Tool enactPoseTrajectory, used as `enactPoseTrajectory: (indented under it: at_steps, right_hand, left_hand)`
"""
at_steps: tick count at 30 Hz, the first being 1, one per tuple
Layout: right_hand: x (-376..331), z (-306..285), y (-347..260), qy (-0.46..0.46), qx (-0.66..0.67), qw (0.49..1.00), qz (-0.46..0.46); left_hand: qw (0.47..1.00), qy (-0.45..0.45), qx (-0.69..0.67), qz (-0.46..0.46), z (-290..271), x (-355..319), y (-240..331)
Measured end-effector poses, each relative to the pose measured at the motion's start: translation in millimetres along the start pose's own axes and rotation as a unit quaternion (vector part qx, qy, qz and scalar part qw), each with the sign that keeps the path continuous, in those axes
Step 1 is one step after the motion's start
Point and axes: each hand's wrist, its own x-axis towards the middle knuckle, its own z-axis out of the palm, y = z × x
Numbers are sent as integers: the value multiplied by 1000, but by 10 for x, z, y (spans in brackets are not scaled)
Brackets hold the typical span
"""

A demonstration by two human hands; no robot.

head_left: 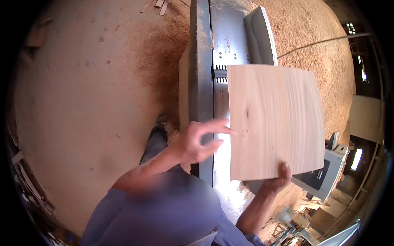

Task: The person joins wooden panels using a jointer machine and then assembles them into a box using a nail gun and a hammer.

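Two hands work on one flat, pale square wooden board (275, 121). Right hand (278, 180) grips its near edge at 5 o'clock. Left hand (199, 141), fingers loose, touches its side at 9 o'clock. Board hovers over the long grey metal machine table (203, 74), not laid flat yet. Sawdust (320, 37) lies around.

left hand (197, 141) open, fingers spread; right hand (279, 178) gripping.

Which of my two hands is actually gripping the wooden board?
The right hand, thumb over the wooden board at its near edge; the left hand only touches its side.
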Motion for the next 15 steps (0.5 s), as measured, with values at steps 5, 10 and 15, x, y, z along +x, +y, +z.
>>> enactPoseTrajectory:
  at_steps: [5,10,15]
  right_hand:
    - [-1065,-1136,-475,131,-164,977,-45]
    - [-1983,-909,-798,242,-324,912,-71]
    - [-2477,-1043,-728,322,-369,872,-15]
  left_hand:
    - [860,324,-226,-322,314,-1120,-1733]
    - [684,326,-351,-551,626,-1404,-2974]
    - [690,348,-350,-529,691,-981,-3402]
